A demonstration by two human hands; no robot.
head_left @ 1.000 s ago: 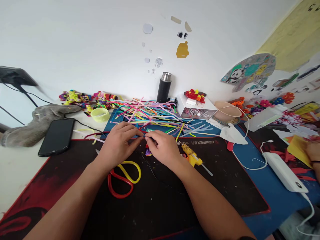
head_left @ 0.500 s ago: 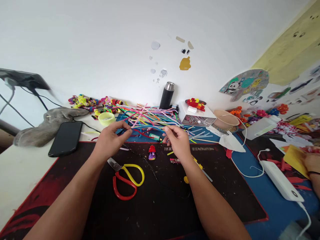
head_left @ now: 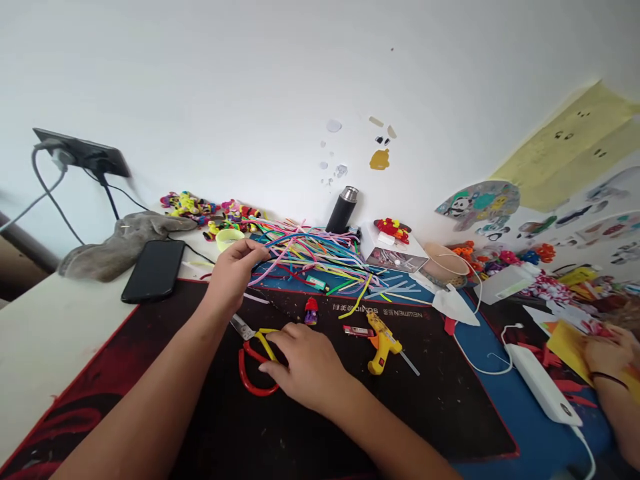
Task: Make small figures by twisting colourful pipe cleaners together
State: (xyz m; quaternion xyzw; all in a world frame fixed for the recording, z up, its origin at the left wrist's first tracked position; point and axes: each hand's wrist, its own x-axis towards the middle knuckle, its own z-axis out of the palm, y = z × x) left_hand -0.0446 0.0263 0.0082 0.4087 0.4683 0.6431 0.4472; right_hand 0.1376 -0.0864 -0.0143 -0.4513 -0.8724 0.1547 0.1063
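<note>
Above the mat's back edge, my left hand (head_left: 236,267) is closed in a pinch on a blue pipe cleaner (head_left: 286,237), which runs right across the pile. My right hand (head_left: 307,367) lies over the scissors (head_left: 249,379), with the fingers on the yellow handle and the thumb by the red one. Part of the yellow loop is hidden under that hand. The metal blades point up and left on the black mat. Just beyond the right hand stands a small red and purple figure (head_left: 311,311).
A yellow glue gun (head_left: 384,341) and a red lighter-like item (head_left: 357,331) lie to the right. Behind are many colored pipe cleaners (head_left: 320,257), a black flask (head_left: 343,212) and a white box (head_left: 400,253). A phone (head_left: 153,270) lies left. Another person's hand (head_left: 610,353) is at far right.
My right hand has let go of the strand and come down and left onto the scissors. My left hand keeps its pinch. The view has shifted, and the glue gun is now uncovered.
</note>
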